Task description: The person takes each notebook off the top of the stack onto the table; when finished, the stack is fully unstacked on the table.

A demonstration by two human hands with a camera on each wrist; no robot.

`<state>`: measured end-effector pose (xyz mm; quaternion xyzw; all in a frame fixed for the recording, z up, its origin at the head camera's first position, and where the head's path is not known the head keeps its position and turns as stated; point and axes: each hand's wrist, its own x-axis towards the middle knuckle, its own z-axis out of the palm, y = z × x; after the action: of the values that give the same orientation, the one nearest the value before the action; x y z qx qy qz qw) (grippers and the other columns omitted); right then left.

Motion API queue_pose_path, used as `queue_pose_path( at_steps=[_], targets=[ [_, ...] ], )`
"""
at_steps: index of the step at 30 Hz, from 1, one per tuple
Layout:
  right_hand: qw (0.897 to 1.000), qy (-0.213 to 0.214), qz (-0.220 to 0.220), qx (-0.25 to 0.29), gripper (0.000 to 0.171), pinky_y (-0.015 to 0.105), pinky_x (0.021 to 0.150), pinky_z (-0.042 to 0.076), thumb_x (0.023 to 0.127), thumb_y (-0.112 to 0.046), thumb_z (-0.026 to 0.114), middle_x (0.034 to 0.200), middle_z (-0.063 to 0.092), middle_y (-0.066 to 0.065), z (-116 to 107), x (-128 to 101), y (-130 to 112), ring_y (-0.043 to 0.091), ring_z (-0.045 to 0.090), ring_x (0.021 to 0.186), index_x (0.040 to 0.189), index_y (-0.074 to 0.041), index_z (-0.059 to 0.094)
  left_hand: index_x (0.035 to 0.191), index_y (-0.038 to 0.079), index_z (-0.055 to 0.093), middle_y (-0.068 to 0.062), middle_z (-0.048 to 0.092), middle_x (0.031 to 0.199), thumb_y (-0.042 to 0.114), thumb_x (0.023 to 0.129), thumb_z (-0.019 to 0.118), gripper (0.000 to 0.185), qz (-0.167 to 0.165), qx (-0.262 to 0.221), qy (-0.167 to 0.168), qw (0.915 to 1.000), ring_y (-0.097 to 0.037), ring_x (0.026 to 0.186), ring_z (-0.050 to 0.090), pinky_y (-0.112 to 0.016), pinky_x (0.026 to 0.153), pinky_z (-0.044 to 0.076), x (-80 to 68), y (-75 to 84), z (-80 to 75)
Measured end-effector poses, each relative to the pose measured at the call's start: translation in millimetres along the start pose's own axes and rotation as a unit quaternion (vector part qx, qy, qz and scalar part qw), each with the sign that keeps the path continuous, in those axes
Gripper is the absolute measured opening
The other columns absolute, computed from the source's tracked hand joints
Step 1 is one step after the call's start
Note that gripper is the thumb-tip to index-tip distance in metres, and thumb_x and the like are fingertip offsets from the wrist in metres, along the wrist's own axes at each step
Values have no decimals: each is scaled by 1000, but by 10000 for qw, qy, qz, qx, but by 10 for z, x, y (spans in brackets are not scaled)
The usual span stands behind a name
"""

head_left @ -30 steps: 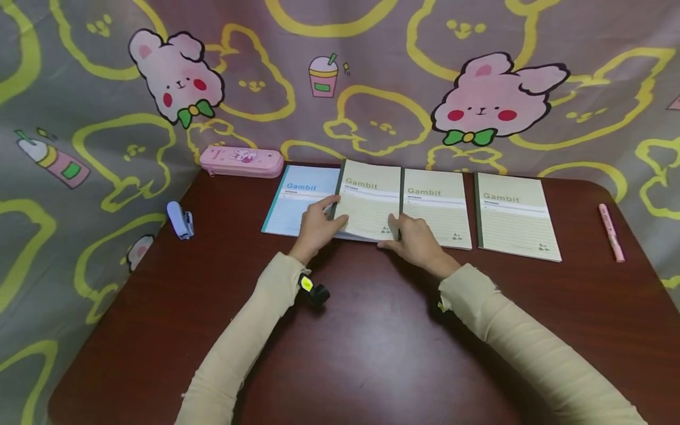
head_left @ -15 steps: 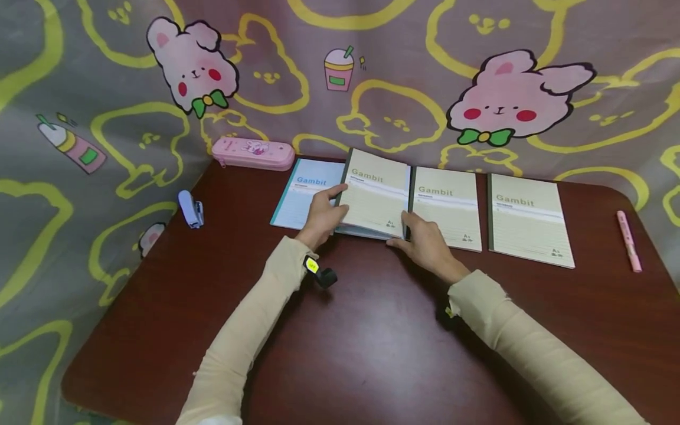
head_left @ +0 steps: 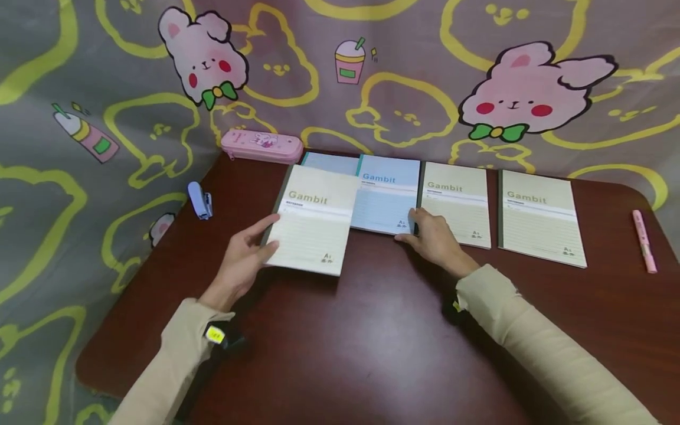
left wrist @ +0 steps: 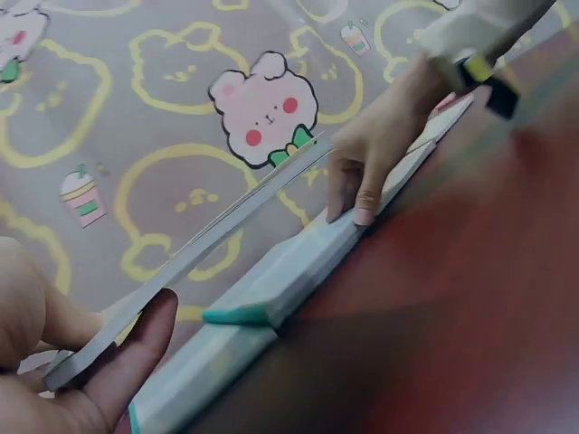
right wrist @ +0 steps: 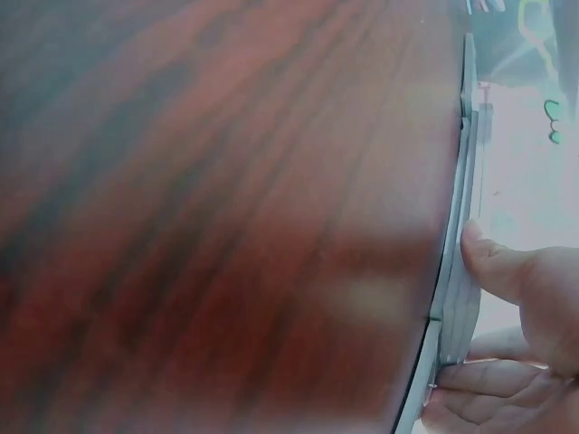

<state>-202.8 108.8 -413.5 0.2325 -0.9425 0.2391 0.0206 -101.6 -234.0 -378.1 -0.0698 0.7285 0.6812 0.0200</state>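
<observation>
The left hand (head_left: 241,260) grips a green notebook (head_left: 313,221) by its left edge, raised off the desk (head_left: 372,330) over the blue notebooks. The right hand (head_left: 432,239), fingers relaxed, presses the blue notebook (head_left: 385,195).

Both arms reach forward in beige sleeves; the left hand (head_left: 240,264) pinches with thumb above, the right hand (head_left: 437,239) presses down with its fingers (head_left: 411,213).

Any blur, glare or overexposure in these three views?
Head view: sharp, evenly lit, soft sheen on the table. Left wrist view: tabletop smeared and out of focus, left hand large and soft at the edge. Right wrist view: wood grain blurred, backdrop blown out white beside the right hand.
</observation>
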Motion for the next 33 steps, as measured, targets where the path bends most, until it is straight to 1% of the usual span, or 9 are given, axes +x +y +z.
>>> queue_pose_path(
  at_steps=[4,8,12,19,23,24,26,30,33],
  targets=[
    [9999,-102,-19,2,35,31,53,40,85,-28,76,76,54,11,-37,26,3,21,49,60,83,-2,53,147,5,39,-9,55,133,-3,96,53,54,38,179,-173,9997,-5,95,69,-23,79,57,-476,-134,-265],
    [10000,-62,19,-56,34,32,54,40,85,-27,75,76,54,11,-93,47,29,22,48,60,83,-1,53,146,1,38,8,63,121,-2,95,56,55,189,288,-284,9990,-6,98,69,-22,80,57,-725,-250,-364],
    [9999,-87,97,-111,34,32,53,39,85,-28,75,76,52,10,-131,55,63,22,47,60,83,-2,53,145,1,40,12,65,117,-2,94,58,55,94,456,-234,9986,-5,95,69,-21,79,57,-763,-334,-358],
    [9998,-163,42,-112,35,31,53,39,85,-29,75,73,52,9,-106,73,42,21,47,60,83,-2,53,145,2,41,-28,55,133,-6,93,56,55,-247,795,-188,9964,-4,88,69,-20,76,57,-756,-454,-343],
    [9997,-186,19,-124,35,31,53,39,85,-29,76,73,52,9,-91,67,39,21,47,60,84,-2,54,144,2,42,-28,54,135,-8,92,56,55,-230,1206,-189,9923,-10,92,69,-19,77,56,-743,-508,-329],
    [9997,-182,7,-134,35,31,53,39,84,-29,76,73,52,9,-90,64,37,21,47,60,84,-2,54,143,2,45,-26,56,134,-8,91,58,55,-75,1607,-110,9869,-13,94,68,-20,77,56,-741,-519,-319],
    [9998,-164,-5,-140,35,32,53,39,84,-29,76,73,52,9,-89,56,32,21,47,60,84,-2,54,140,1,49,-23,59,130,-5,88,63,53,300,2478,122,9683,-21,101,66,-28,84,55,-739,-540,-295],
    [9998,-190,7,-110,34,31,53,38,84,-28,76,72,52,9,-70,42,25,21,47,59,85,-1,54,132,-2,57,-24,61,120,1,82,72,52,969,3951,795,9101,-36,107,60,-48,91,48,-739,-581,-251],
    [9997,-225,20,-65,35,31,53,38,85,-28,76,73,52,9,-44,38,16,21,47,60,85,-1,54,129,-6,58,-28,58,116,1,81,73,51,1107,4146,983,8979,-41,104,59,-54,88,48,-758,-604,-232]
  ],
)
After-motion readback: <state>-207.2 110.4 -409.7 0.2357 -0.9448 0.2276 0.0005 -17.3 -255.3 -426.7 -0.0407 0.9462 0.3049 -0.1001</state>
